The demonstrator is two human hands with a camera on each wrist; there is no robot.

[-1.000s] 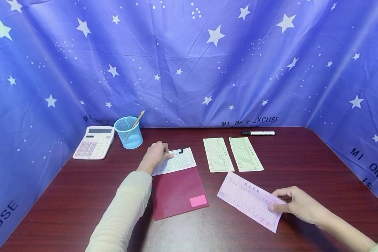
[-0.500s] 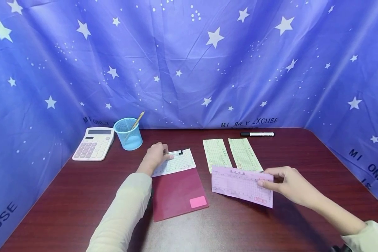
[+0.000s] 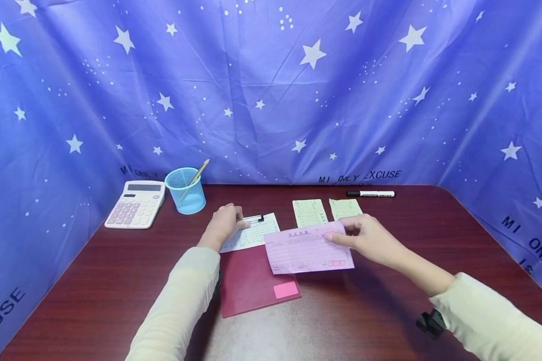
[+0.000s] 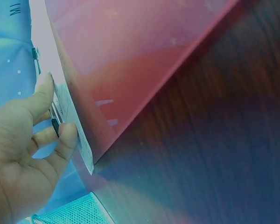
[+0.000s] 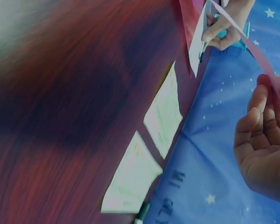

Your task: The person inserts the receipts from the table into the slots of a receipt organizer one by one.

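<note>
A dark red clipboard (image 3: 253,281) with a pink label (image 3: 286,290) lies on the table, a white printed form (image 3: 257,233) at its top end. My left hand (image 3: 223,225) grips the wire clip (image 3: 255,218) there, thumb and fingers on it; the left wrist view shows the hand (image 4: 35,149) at that clip from the side. My right hand (image 3: 372,238) pinches a pink printed form (image 3: 309,250) by its right end. That form hangs above the clipboard's right edge, covering part of it. Seen edge-on in the right wrist view, the form (image 5: 252,49) curves slightly.
Two green forms (image 3: 310,211) lie behind the right hand, partly hidden by the pink form. Farther back is a black-and-white marker (image 3: 371,194). A white calculator (image 3: 135,205) and a blue mesh cup (image 3: 187,195) holding a pencil (image 3: 200,170) stand back left, before a starry curtain.
My right hand has lifted the pink form from the right and carried it left and farther back, over the clipboard's right edge. The left hand has stayed at the clip.
</note>
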